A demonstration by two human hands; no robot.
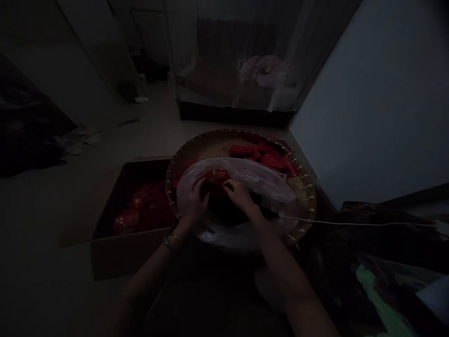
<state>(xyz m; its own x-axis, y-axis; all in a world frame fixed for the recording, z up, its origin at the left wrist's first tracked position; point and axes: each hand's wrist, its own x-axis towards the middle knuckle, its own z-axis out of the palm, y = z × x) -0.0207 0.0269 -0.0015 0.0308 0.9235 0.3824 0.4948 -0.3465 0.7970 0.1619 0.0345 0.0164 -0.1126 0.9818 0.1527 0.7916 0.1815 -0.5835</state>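
Both my hands are over a round woven bamboo tray (310, 189) in a dim room. Between them is a small red packet (220, 174) with light print and a green mark on it. My left hand (196, 202), a bangle at its wrist, has fingers closed at the packet's left side. My right hand (238, 193) pinches its lower right edge. Beneath the hands, a clear plastic bag (266, 180) lies spread open around dark contents (228, 210) that I cannot make out. More red packets (270, 154) are heaped on the tray's far right side.
To the left of the tray stands an open cardboard box (129, 255) with several red packets (128, 217) inside. A white cord (351, 223) runs rightward from the bag. Dark cloth lies at right, near a pale wall (379, 117). Behind is a netted bed (235, 93).
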